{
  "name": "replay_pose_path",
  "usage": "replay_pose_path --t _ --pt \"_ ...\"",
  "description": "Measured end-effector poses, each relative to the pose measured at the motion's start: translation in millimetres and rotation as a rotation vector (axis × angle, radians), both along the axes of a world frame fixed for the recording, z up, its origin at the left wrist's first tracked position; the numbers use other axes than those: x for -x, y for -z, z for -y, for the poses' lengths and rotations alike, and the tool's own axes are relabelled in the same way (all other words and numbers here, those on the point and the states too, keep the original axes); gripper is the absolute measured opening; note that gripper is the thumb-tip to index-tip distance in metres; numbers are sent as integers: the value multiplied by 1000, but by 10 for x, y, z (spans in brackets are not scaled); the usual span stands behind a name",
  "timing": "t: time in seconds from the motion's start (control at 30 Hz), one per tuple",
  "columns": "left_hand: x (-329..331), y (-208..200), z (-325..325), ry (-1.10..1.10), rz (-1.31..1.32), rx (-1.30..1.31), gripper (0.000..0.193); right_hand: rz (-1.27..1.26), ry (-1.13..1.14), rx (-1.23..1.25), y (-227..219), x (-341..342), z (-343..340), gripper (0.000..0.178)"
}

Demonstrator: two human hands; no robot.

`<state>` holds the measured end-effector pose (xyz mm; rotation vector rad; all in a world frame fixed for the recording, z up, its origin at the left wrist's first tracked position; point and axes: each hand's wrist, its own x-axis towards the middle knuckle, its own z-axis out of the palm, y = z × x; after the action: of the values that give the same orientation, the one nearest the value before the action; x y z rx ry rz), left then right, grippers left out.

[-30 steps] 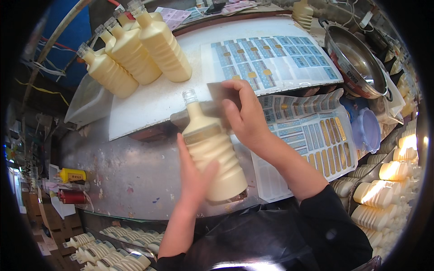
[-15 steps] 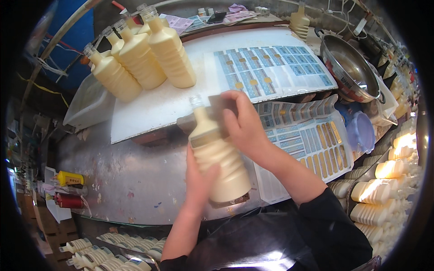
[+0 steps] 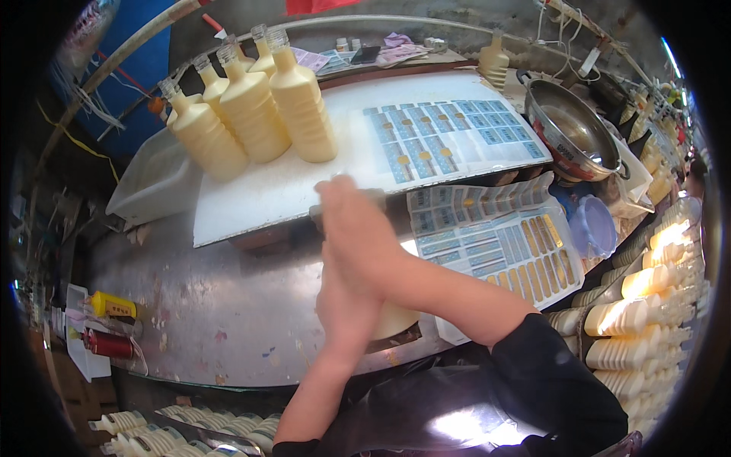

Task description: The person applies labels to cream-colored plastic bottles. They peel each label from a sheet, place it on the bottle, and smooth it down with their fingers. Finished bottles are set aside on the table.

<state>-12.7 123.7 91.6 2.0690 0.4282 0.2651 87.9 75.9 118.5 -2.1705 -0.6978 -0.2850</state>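
Between my hands a cream ribbed bottle (image 3: 395, 321) stands tilted over the grey metal table, mostly hidden; its base shows below my wrists. My left hand (image 3: 344, 298) is wrapped round the bottle's left side. My right hand (image 3: 356, 232) lies across the bottle's upper front, its fingers together and blurred by motion. Whatever it holds is hidden behind the fingers. Beyond them, several cream bottles with clear necks, one the front bottle (image 3: 303, 114), stand on a white board (image 3: 259, 199). To the right of my hands lies a sheet of blue and gold labels (image 3: 495, 247).
Another label sheet (image 3: 426, 141) lies on the board. At the right stand a metal pan (image 3: 575, 126) and a translucent bluish tub (image 3: 593, 227). Cream bottles (image 3: 620, 324) are stacked at the right, and labelled ones (image 3: 183, 432) lie lower left. A yellow container (image 3: 114, 305) stands at the left edge.
My right hand, which held a dark flat piece beside the bottle's neck, has moved left and down across the bottle's front. The piece is now hidden. The whole view has shifted slightly.
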Motion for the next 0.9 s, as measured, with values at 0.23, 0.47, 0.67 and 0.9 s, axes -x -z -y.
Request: replay_pose_path --t 0.23,0.47,0.67,0.9 --pt "-25 33 -85 41 -72 -51 69 445 -44 231 5 33 -85 15" --pt "-352 217 -320 2 13 646 51 -44 -47 -117 174 -227 552 34" --pt "-424 318 -288 60 60 859 55 -133 -3 -245 487 -375 850 38" --pt "-285 368 -296 -90 72 999 47 -372 114 -538 289 -624 1486 30"
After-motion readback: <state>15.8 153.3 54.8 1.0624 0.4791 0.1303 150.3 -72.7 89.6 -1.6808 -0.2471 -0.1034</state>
